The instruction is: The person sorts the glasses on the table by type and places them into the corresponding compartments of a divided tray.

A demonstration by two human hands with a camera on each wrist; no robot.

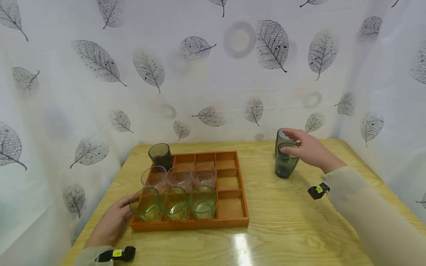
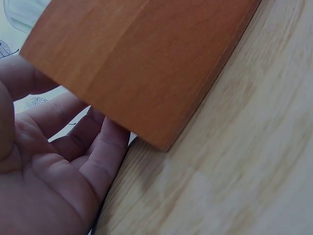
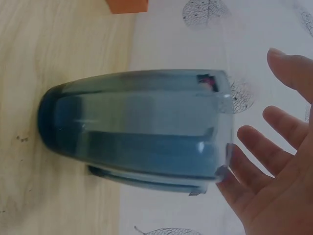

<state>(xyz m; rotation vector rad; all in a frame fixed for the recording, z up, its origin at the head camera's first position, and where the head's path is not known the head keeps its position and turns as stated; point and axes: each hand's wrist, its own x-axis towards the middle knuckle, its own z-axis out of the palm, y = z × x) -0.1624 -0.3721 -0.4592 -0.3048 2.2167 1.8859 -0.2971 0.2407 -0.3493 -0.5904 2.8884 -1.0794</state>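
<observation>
Beside the rims of two grey-blue glasses, my right hand (image 1: 312,150) has its thumb and fingers spread. The nearer glass (image 1: 285,164) stands upright on the table, partly in front of the farther glass (image 1: 280,137). In the right wrist view the fingertips are close to the rim of the large glass (image 3: 142,117); whether they touch it I cannot tell. My left hand (image 1: 114,220) rests against the left side of a brown wooden compartment tray (image 1: 189,224), its fingers loosely bent at the tray's wall (image 2: 127,73).
Three green glasses (image 1: 203,207) occupy the tray's front row. Behind them stand three clear pinkish glasses (image 1: 203,174), and a dark grey glass (image 1: 161,157) is at the back left corner. A leaf-print curtain (image 1: 213,81) borders the wooden table (image 1: 266,229).
</observation>
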